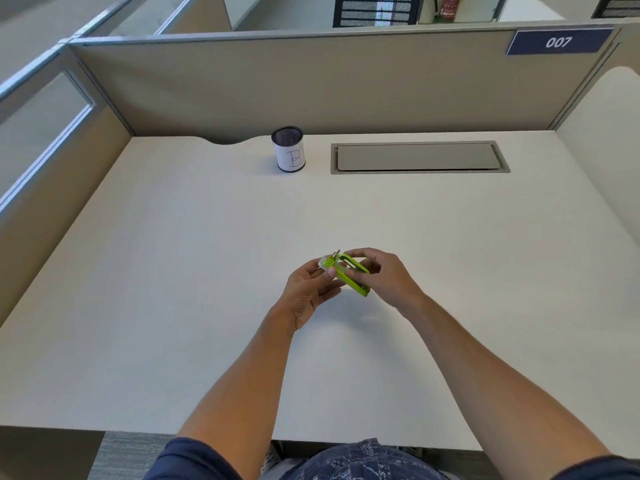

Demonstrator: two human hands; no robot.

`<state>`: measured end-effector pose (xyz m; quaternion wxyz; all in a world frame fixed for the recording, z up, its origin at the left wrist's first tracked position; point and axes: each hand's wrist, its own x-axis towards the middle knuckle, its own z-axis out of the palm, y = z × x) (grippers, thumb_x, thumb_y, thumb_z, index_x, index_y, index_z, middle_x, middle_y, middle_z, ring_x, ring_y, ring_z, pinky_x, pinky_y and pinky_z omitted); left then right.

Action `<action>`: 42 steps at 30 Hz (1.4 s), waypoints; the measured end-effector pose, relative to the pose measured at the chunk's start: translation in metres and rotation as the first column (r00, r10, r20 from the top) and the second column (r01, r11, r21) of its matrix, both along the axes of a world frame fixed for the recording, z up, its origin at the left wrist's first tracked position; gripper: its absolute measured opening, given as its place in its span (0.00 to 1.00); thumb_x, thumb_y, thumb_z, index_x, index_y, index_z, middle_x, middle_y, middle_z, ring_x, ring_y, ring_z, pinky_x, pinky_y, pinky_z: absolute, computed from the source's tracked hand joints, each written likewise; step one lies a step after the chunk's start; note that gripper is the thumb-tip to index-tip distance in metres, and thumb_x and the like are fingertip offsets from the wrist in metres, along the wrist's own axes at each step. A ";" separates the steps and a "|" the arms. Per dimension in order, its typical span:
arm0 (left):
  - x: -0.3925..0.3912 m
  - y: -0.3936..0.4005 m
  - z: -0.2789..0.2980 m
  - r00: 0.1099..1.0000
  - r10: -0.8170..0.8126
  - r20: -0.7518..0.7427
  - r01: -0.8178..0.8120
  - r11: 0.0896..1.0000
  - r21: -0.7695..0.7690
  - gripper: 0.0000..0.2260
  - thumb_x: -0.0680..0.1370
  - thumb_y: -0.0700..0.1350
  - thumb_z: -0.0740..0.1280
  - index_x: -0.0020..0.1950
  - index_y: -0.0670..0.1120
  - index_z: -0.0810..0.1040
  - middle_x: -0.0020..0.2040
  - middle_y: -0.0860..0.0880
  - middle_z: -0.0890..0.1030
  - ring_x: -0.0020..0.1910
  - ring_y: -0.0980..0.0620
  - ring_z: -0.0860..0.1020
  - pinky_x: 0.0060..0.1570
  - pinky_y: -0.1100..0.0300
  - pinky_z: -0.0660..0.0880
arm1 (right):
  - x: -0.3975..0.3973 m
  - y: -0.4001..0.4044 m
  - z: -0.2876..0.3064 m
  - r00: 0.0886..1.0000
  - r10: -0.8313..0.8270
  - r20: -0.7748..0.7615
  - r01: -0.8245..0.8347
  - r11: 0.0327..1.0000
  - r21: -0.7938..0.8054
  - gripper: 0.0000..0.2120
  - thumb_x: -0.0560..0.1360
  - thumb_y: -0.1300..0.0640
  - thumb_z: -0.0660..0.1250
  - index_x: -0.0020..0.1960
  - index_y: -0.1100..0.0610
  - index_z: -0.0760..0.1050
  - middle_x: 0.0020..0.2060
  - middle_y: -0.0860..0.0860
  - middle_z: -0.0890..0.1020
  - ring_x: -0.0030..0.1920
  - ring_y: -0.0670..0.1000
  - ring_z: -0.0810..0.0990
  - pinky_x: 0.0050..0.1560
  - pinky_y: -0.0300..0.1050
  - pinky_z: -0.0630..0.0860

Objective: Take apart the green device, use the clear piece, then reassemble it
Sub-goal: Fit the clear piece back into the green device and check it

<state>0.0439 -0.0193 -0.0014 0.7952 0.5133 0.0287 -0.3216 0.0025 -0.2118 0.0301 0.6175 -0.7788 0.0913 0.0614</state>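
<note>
A small lime-green device [355, 277], shaped like a hole punch with metal pins at its far end, is held above the middle of the desk. My left hand [311, 289] grips its left end, thumb on a clear plastic piece [329, 265] fitted against the green body. My right hand [384, 277] holds the device from the right, fingers curled over its top. Whether the clear piece is attached or loose I cannot tell.
A black mesh pen cup [288, 149] with a white label marked "B" stands at the back of the desk [173, 271]. A grey cable-tray lid [419, 156] lies flush at the back right. Beige partition walls [311, 88] enclose the desk.
</note>
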 end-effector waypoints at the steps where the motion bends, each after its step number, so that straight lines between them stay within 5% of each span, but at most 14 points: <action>1: 0.001 0.001 0.000 1.000 0.000 -0.001 0.000 1.000 -0.003 0.19 0.72 0.43 0.76 0.63 0.45 0.81 0.56 0.43 0.85 0.51 0.46 0.85 0.53 0.54 0.81 | 0.000 0.001 0.000 1.000 0.011 0.015 -0.011 1.000 -0.011 0.14 0.72 0.46 0.76 0.57 0.41 0.82 0.37 0.53 0.81 0.38 0.44 0.79 0.45 0.43 0.77; 11: 0.000 -0.001 0.001 0.999 -0.035 0.004 0.035 0.999 -0.029 0.19 0.73 0.41 0.75 0.63 0.43 0.81 0.55 0.42 0.86 0.53 0.45 0.85 0.59 0.52 0.81 | 0.002 -0.001 0.002 0.995 -0.017 0.099 0.025 0.997 -0.072 0.14 0.74 0.50 0.75 0.60 0.45 0.82 0.34 0.44 0.77 0.37 0.45 0.75 0.43 0.41 0.74; 17: 0.001 -0.004 0.004 1.000 0.017 -0.006 -0.018 0.997 -0.069 0.19 0.74 0.38 0.75 0.64 0.42 0.80 0.55 0.42 0.86 0.53 0.45 0.85 0.56 0.54 0.82 | 0.003 0.000 -0.001 0.996 0.003 0.088 0.006 0.995 -0.095 0.14 0.75 0.46 0.74 0.60 0.41 0.81 0.38 0.54 0.81 0.37 0.45 0.76 0.44 0.42 0.75; 22: 0.002 -0.005 0.006 1.000 0.013 -0.011 -0.013 0.997 -0.069 0.21 0.72 0.40 0.75 0.64 0.42 0.80 0.54 0.42 0.86 0.53 0.45 0.85 0.54 0.55 0.82 | 0.004 0.002 -0.001 0.994 -0.007 0.109 0.021 0.992 -0.128 0.14 0.75 0.47 0.73 0.61 0.41 0.81 0.36 0.47 0.77 0.36 0.45 0.74 0.42 0.40 0.74; 27: 0.001 -0.006 0.006 1.000 0.011 -0.028 -0.014 0.996 -0.087 0.19 0.73 0.39 0.75 0.63 0.42 0.80 0.54 0.42 0.86 0.53 0.46 0.85 0.54 0.56 0.82 | 0.003 0.004 -0.001 0.995 -0.009 0.097 0.025 0.986 -0.166 0.16 0.75 0.45 0.73 0.63 0.42 0.81 0.51 0.49 0.82 0.51 0.51 0.80 0.53 0.44 0.78; 32: -0.002 -0.009 0.010 0.999 0.030 -0.016 -0.031 0.994 -0.103 0.21 0.73 0.37 0.76 0.65 0.47 0.80 0.54 0.42 0.85 0.54 0.46 0.84 0.55 0.56 0.82 | 0.000 0.000 -0.007 0.995 0.034 0.092 -0.008 0.963 -0.269 0.13 0.78 0.44 0.68 0.63 0.39 0.79 0.45 0.46 0.76 0.47 0.45 0.77 0.43 0.35 0.68; 36: -0.001 -0.009 0.009 0.998 0.028 -0.052 -0.035 0.989 -0.142 0.21 0.79 0.35 0.69 0.72 0.44 0.76 0.62 0.41 0.83 0.57 0.46 0.83 0.59 0.55 0.81 | -0.001 0.000 -0.015 0.996 0.014 0.087 0.015 0.945 -0.326 0.17 0.78 0.46 0.67 0.66 0.35 0.76 0.48 0.48 0.73 0.49 0.43 0.77 0.46 0.37 0.70; 42: 0.004 -0.010 0.007 0.999 -0.005 -0.052 0.001 0.998 -0.070 0.14 0.83 0.38 0.63 0.68 0.38 0.78 0.61 0.39 0.83 0.58 0.44 0.84 0.59 0.54 0.81 | -0.009 -0.001 -0.019 0.993 -0.013 0.116 0.050 0.946 -0.320 0.19 0.75 0.43 0.65 0.65 0.29 0.71 0.46 0.51 0.79 0.49 0.48 0.79 0.50 0.41 0.75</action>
